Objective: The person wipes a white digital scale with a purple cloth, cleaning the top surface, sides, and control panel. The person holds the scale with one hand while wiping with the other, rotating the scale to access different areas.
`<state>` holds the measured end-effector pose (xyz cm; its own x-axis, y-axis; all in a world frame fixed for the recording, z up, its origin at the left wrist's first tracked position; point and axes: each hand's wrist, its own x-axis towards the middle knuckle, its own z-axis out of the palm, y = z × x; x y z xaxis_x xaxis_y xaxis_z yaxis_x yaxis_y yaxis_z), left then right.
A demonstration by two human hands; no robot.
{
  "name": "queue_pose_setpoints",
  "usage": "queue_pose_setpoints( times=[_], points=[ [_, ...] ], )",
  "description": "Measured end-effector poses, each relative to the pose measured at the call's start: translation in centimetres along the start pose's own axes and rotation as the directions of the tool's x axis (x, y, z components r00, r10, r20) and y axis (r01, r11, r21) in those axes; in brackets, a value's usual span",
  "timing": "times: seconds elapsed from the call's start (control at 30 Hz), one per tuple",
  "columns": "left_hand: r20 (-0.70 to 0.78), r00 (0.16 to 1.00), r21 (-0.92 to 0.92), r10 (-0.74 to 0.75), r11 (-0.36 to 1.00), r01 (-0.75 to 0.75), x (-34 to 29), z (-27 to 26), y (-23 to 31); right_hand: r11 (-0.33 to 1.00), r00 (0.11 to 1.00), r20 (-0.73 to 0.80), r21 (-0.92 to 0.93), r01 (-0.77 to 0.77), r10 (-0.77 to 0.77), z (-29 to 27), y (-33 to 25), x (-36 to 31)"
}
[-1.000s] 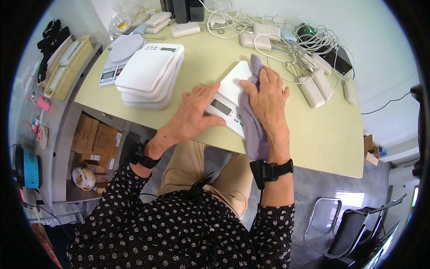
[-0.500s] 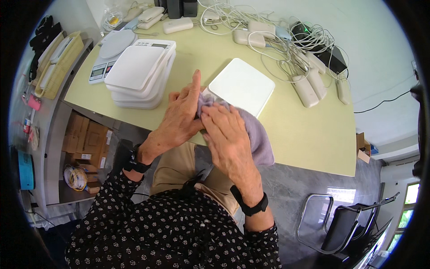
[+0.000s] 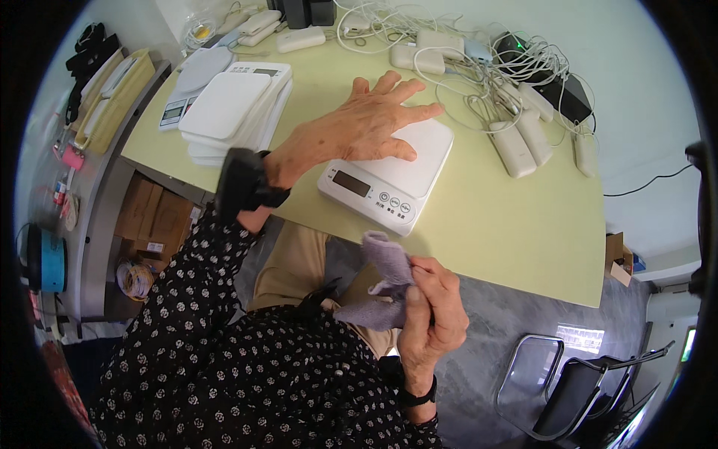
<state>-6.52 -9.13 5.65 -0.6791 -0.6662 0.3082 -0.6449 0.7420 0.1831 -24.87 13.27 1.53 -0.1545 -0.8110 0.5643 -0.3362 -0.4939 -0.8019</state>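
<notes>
A white digital kitchen scale [image 3: 396, 179] lies near the front edge of the pale yellow-green table [image 3: 508, 232]. My left hand [image 3: 359, 127] rests flat on the scale's far left part, fingers spread. My right hand [image 3: 430, 307] is pulled back below the table edge, over my lap, and grips a crumpled lilac cloth [image 3: 385, 280]. The cloth hangs apart from the scale.
A stack of white scales [image 3: 232, 112] stands at the table's left, with a round-plate scale [image 3: 191, 82] behind it. White chargers and tangled cables [image 3: 493, 82] crowd the far right. Cardboard boxes [image 3: 153, 221] sit under the table; a chair [image 3: 568, 389] stands at lower right.
My right hand has drawn the cloth off the scale and back toward my lap. My left hand has moved forward and now lies flat on the scale's top.
</notes>
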Motion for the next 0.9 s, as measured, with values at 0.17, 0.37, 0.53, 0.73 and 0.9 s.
queue_pose_setpoints(
  times=[0.17, 0.37, 0.53, 0.73, 0.9],
  points=[
    [0.192, 0.942, 0.027, -0.275, 0.961, 0.275, 0.4, -0.3, 0.3, 0.989, 0.986, -0.089, 0.050, -0.136, 0.140, -1.8, 1.0, -0.8],
    [0.204, 0.719, 0.194, -0.664, 0.748, 0.635, -1.3, -2.9, 1.9, 0.968, 0.963, -0.125, 0.116, -0.224, 0.238, -1.9, 1.4, -0.6],
    [0.105, 0.730, 0.227, -0.676, 0.731, 0.644, -4.5, -3.9, 2.5, 0.899, 0.892, -0.190, 0.249, -0.361, 0.410, -1.7, 1.6, 0.7],
    [0.113, 0.852, -0.119, -0.511, 0.845, 0.522, -9.5, -4.0, 3.4, 0.905, 0.841, -0.349, 0.256, -0.339, 0.413, -1.4, 3.3, 2.4],
    [0.190, 0.962, -0.253, -0.194, 0.937, 0.239, -10.7, -2.8, 1.6, 0.895, 0.827, -0.357, 0.279, -0.348, 0.433, -1.7, 4.5, 2.8]
  ],
)
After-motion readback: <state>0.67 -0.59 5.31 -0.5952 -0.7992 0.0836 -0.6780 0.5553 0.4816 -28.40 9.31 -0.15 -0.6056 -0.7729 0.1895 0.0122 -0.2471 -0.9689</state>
